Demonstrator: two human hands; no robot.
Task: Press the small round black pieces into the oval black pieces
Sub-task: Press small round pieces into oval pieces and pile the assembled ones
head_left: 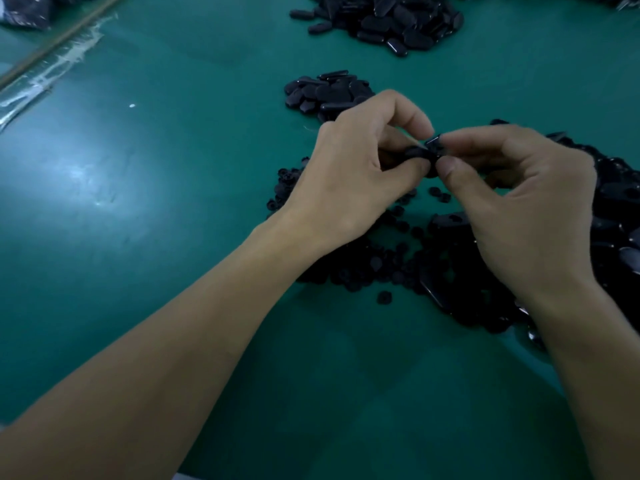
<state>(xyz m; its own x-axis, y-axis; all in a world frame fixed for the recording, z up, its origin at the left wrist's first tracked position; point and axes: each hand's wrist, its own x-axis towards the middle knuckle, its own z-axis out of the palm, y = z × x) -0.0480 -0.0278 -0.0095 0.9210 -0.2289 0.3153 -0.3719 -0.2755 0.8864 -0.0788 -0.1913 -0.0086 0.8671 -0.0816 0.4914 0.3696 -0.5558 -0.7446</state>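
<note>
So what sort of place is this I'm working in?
Probably a factory assembly bench: a green mat, bulk heaps of oval black pieces and small round black pieces, and the left hand and right hand pinching held parts together.

One left hand point(353, 174), one right hand point(519, 202), three oval-piece heaps point(388, 19) point(329, 93) point(616, 202), one round-piece heap point(363, 268).
</note>
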